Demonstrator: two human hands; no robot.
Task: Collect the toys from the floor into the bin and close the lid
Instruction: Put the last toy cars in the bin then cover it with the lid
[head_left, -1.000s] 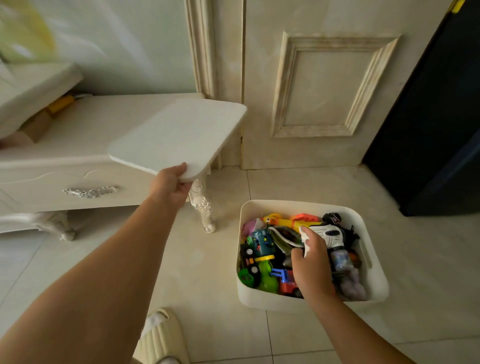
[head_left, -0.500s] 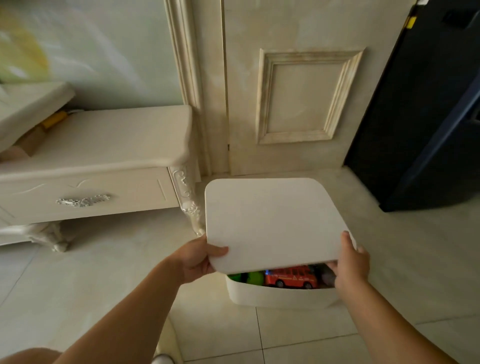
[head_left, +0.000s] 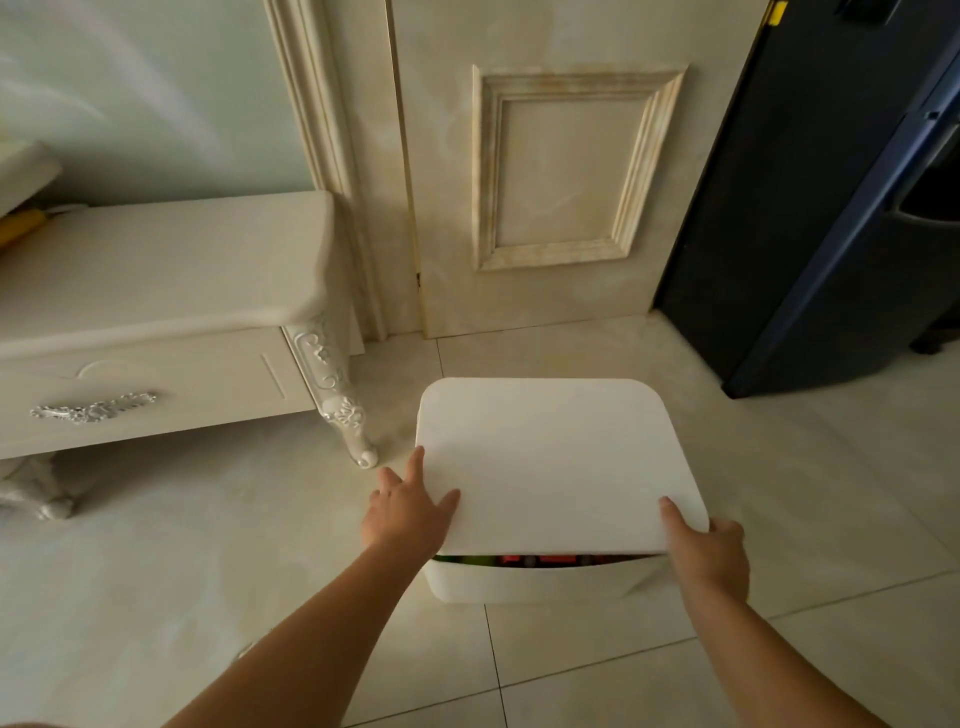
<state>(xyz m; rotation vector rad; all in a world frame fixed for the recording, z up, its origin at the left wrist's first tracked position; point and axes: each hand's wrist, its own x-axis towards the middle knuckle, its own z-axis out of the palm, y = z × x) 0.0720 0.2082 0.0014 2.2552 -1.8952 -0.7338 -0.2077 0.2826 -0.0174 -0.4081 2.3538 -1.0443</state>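
In the lower middle of the frame the left hand (head_left: 408, 514) lies with straight, spread fingers along the left edge of the lid (head_left: 556, 457), thumb on top. The right hand (head_left: 709, 556) pinches its near right corner, thumb above and fingers curled beneath. The lid looks light, stiff and smooth, best held at opposite edges so it comes down level. It covers the bin (head_left: 535, 584) on the floor, its near edge raised, toys (head_left: 540, 560) showing in the gap.
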